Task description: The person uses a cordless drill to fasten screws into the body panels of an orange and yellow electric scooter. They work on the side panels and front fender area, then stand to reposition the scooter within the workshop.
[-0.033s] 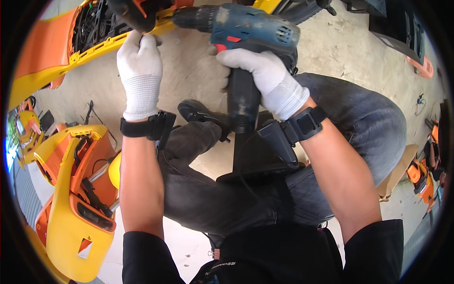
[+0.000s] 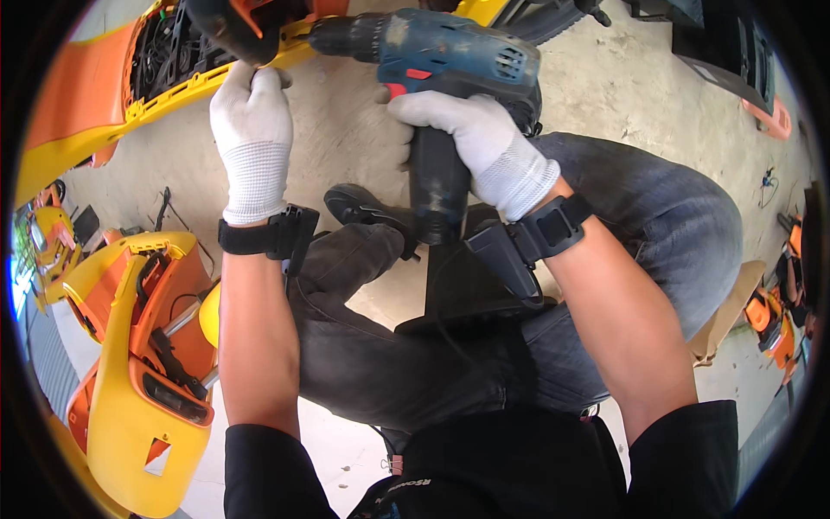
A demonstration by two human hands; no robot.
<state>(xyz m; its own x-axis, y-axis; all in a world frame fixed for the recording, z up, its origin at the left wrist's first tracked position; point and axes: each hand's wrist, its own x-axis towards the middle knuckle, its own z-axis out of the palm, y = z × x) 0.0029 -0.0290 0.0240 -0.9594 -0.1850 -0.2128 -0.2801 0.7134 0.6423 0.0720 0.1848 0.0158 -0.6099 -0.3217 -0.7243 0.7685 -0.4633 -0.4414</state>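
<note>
In the head view, I see the blue drill just right of the yellow rim, my right hand wrapped around its handle. I judge it heavy and stiff, best held there; my left hand bunches its fingers at the rim, whether gripping anything I cannot tell.

One blue drill, two white-gloved hands, two black wrist straps
</note>
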